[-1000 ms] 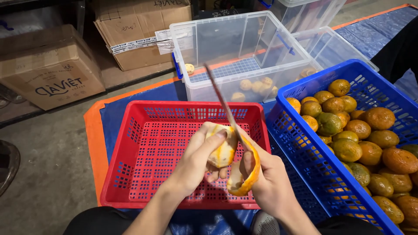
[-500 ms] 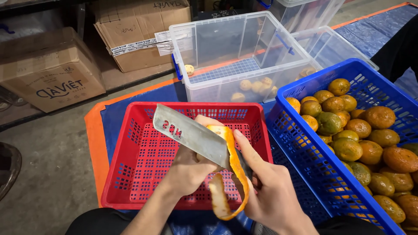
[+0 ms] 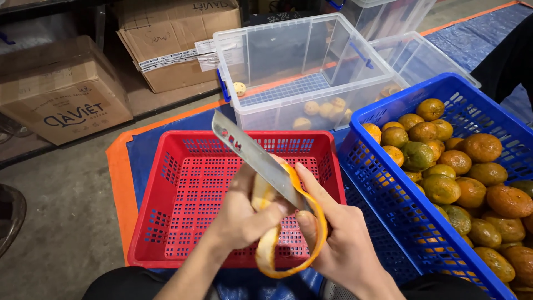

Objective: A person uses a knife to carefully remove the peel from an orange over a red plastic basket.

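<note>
the knife (image 3: 252, 155) blade is showing smooth, shiny metal; the peel (image 3: 311, 244) is looking waxy; the red basket (image 3: 166, 222) is gleaming as perforated plastic; the boxes (image 3: 55, 100) are looking like matt cardboard.

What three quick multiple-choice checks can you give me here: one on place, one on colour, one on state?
1. Where are the peeled fruits?
A. In the red basket
B. In the clear plastic bin
C. On the cardboard box

2. What colour is the basket of unpeeled oranges?
A. Blue
B. Green
C. White

3. What is the state of the peel on the held fruit?
A. Untouched
B. Fully off, lying on the floor
C. Partly cut, hanging in a strip

Answers:
1 B: pale peeled fruits lie in the clear plastic bin, behind the red basket.
2 A: the unpeeled oranges fill the blue basket.
3 C: the peel strip curls below the held fruit, with the knife in the right hand and the left hand gripping the fruit.
</note>
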